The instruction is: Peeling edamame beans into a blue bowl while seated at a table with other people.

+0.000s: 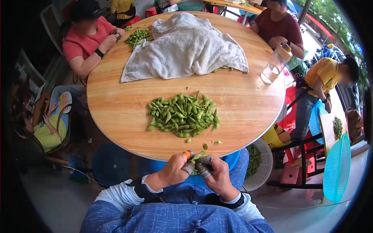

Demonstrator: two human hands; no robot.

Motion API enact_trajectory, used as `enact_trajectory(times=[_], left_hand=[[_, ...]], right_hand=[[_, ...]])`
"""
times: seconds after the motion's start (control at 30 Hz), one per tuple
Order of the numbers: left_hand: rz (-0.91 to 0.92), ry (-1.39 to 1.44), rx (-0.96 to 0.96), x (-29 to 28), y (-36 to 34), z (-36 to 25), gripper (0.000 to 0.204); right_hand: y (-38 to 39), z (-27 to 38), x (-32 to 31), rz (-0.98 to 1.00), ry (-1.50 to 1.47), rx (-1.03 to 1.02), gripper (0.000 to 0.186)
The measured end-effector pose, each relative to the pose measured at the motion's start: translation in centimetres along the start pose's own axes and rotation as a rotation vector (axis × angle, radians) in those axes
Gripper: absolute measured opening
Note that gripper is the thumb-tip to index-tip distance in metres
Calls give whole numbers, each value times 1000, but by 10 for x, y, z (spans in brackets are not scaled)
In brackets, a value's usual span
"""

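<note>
At the near edge of the round table, my left hand (173, 167) and my right hand (220, 174) meet over my lap. Both pinch one green soybean pod (199, 156) between their fingertips. Grey covers wrap several fingertips, and an orange band sits on a left finger. Just beyond my hands lies a heap of soybean pods (182, 114) on the wooden table (116, 105). A few loose beans (218, 142) rest between the heap and the edge. Under my hands is a blue basin (232, 160), mostly hidden by them, with some green in it.
A white towel (186, 46) drapes over a mound at the far side. A clear jug (272, 68) stands at the right rim. Beside my right leg, a white basket (268, 165) holds pods. Co-workers sit around; one at far left handles pods beside a small pile (136, 37).
</note>
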State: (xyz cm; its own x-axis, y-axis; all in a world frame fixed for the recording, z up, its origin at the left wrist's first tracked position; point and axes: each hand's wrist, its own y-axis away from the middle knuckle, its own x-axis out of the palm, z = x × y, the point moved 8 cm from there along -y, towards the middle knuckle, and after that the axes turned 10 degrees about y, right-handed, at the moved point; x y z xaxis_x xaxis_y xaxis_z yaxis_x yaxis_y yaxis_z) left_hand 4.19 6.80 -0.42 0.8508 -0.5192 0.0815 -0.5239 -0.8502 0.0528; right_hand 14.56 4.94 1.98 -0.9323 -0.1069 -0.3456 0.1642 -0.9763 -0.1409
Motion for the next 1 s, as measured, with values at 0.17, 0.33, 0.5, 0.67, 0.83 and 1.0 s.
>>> enact_trajectory(times=[0.17,0.33,0.5,0.67,0.83,1.0], left_hand=[[-9,-173,80,8,-4,-15,22],[-54,-279,245,4,-4,-14,18],[-63,-66,126,-1,-6,-4,19],[41,104,34,11,-10,2,20],[126,155,-6,20,-12,-15,21],[31,154,-2,15,-14,-6,22]], right_hand=[[8,-15,-6,-52,-102,61,21],[5,2,-8,-59,70,-58,23],[3,9,-8,-81,149,-90,22],[9,-12,-16,-169,-67,22,17],[13,-13,-16,-141,-301,78,19],[5,26,-27,-209,197,-170,15]])
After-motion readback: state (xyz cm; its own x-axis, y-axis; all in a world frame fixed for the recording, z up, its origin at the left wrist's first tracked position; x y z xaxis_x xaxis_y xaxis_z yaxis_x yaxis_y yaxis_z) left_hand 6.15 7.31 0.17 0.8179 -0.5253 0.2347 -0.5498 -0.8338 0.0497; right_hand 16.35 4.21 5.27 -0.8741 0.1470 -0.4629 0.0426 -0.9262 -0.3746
